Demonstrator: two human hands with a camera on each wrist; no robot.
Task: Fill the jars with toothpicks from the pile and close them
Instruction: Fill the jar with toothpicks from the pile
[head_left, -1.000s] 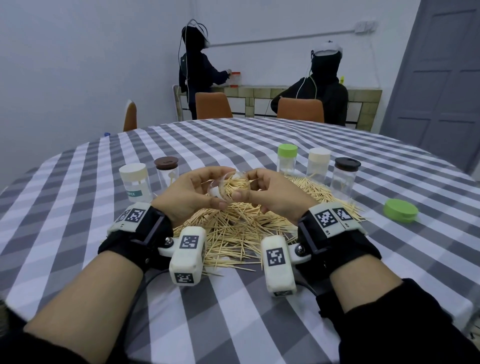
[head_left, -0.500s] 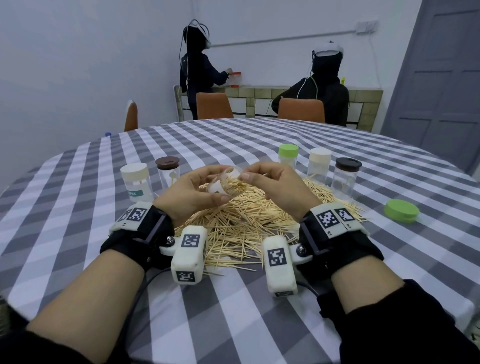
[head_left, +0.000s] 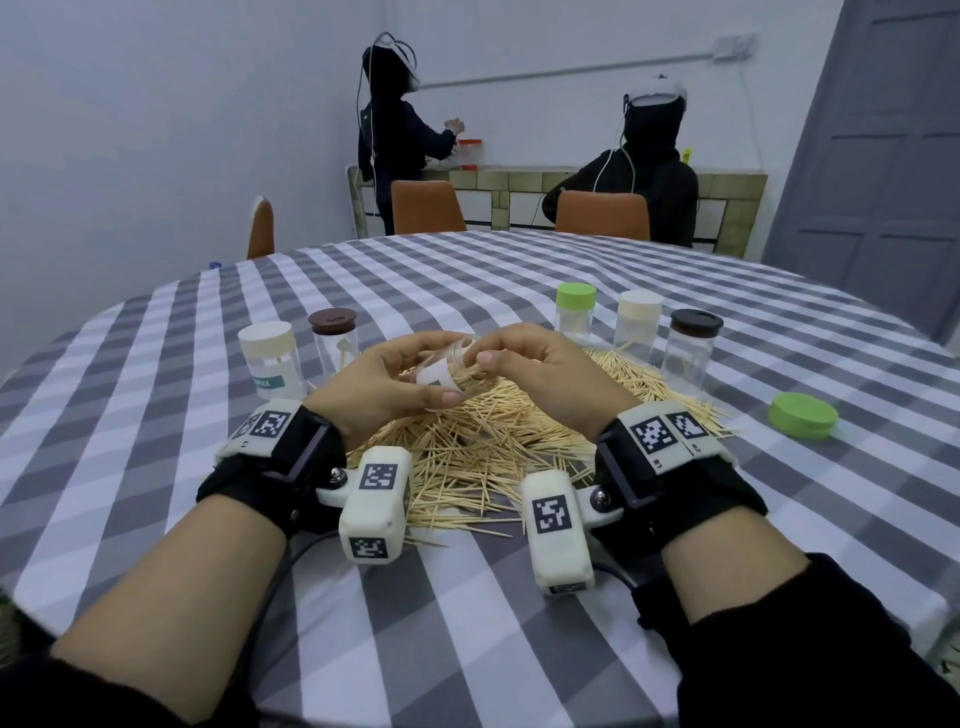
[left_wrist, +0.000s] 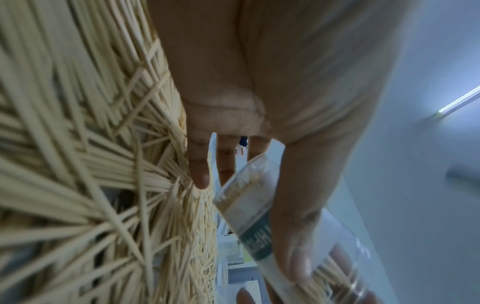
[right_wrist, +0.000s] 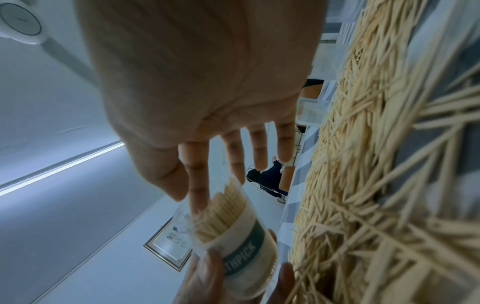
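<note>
My left hand (head_left: 384, 379) grips a clear labelled jar (head_left: 439, 371), tilted over the toothpick pile (head_left: 483, 447) with its open mouth toward the right hand. The jar (right_wrist: 233, 236) is packed with toothpicks and has no lid. My right hand (head_left: 524, 364) reaches across the mouth with nearly straight fingers. Its index finger (right_wrist: 198, 185) touches the toothpick ends; I see nothing pinched against the thumb. In the left wrist view the thumb (left_wrist: 293, 216) lies along the jar (left_wrist: 249, 205), with the pile (left_wrist: 91, 164) beside it.
Closed jars stand left of the pile, with a cream lid (head_left: 270, 358) and a brown lid (head_left: 335, 332). Right of it stand a green-lidded (head_left: 575, 312), a cream-lidded (head_left: 640, 322) and a dark-lidded jar (head_left: 693, 348). A loose green lid (head_left: 802, 415) lies far right. Two persons work behind the table.
Both hands have risen a little above the pile with the jar. The right hand's fingers have moved from feeding toothpicks in to lying over the jar's mouth.
</note>
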